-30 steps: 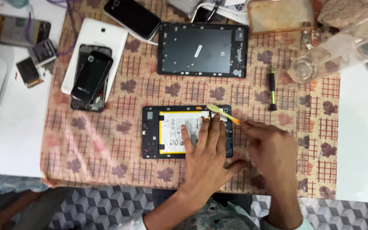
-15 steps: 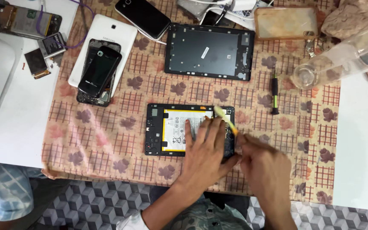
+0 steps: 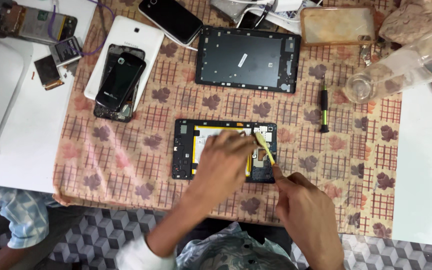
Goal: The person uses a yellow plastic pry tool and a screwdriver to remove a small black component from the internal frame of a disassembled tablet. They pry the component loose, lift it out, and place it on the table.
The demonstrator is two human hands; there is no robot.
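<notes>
now left hand [image 3: 223, 162] flat on opened tablet [image 3: 186, 150], right hand [image 3: 303, 207] pinching yellow pry tool [image 3: 265, 147], screwdriver [image 3: 323, 111] near

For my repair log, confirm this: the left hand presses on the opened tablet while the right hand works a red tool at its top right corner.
One detail is wrong: the tool is yellow, not red, as the head view shows. The left hand does press on the opened tablet, and the right hand works the tool at its top right corner.
</notes>
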